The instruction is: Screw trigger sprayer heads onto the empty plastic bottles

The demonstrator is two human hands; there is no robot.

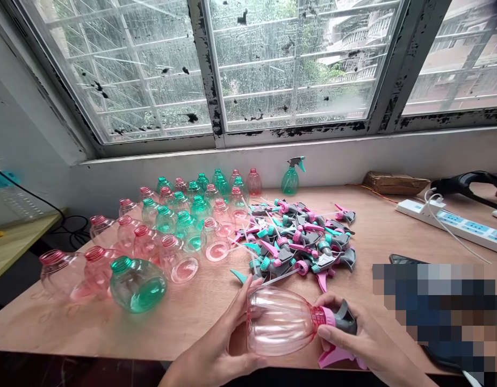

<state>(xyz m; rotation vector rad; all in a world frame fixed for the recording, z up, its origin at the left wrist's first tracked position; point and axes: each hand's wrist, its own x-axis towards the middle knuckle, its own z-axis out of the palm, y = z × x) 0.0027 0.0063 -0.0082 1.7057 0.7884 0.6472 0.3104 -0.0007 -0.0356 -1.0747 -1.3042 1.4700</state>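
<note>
A clear pink spray bottle (280, 321) lies on its side in the air over the table's front edge, its neck pointing right. My left hand (228, 338) grips its base, thumb below and fingers above. At the neck, my right hand (365, 333) is closed around the grey and pink spray head (345, 318), whose pink collar sits at the bottle's mouth; how tightly it is screwed cannot be seen. The pink trigger (337, 356) hangs below. Just beyond lies a heap of loose spray heads (300, 236) in grey, pink and teal, some with thin tubes.
Several open pink and green bottles stand on the left of the wooden table, a green bottle (138, 285) nearest. One green spray bottle (290, 180) with its head on stands by the wall. A power strip (453, 220), a wrapped brown block (395, 183) and a blurred-out patch are at right.
</note>
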